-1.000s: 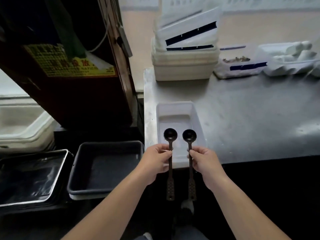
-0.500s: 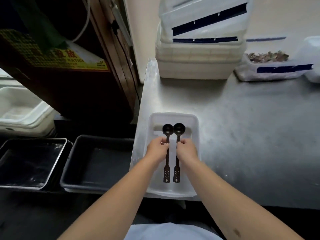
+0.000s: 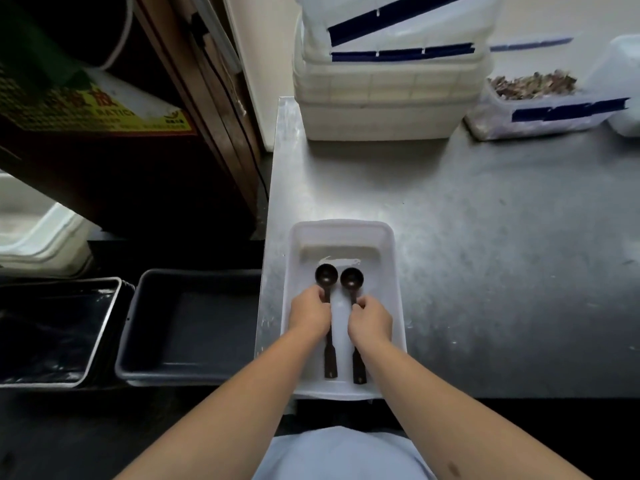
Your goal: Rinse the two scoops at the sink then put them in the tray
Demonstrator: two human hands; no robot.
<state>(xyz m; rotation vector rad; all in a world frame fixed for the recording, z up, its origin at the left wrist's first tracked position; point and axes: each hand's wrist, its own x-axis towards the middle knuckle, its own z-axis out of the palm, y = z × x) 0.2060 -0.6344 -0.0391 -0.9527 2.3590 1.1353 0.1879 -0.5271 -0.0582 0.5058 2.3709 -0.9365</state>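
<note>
Tray [image 3: 389, 244]: white plastic, at the near left corner of the steel counter [image 3: 485, 237]; its near end juts slightly past the counter's front edge; its left rim runs close to the counter's left edge.
Left scoop [image 3: 326, 274]: dark, inside the tray, bowl toward the far end, handle toward the near rim.
Right scoop [image 3: 351, 278]: parallel, just beside the first; the bowls sit near each other, whether touching I cannot tell.
Left hand [image 3: 310, 311]: fingers closed around the left scoop's handle below the bowl.
Right hand [image 3: 370, 322]: pinched closed on the right scoop's handle.
Open room: bare counter to the right and beyond the tray; stacked white bins [image 3: 388, 98] stand at the far edge.
Left of counter: a dark tub [image 3: 194, 323] sits lower down.
</note>
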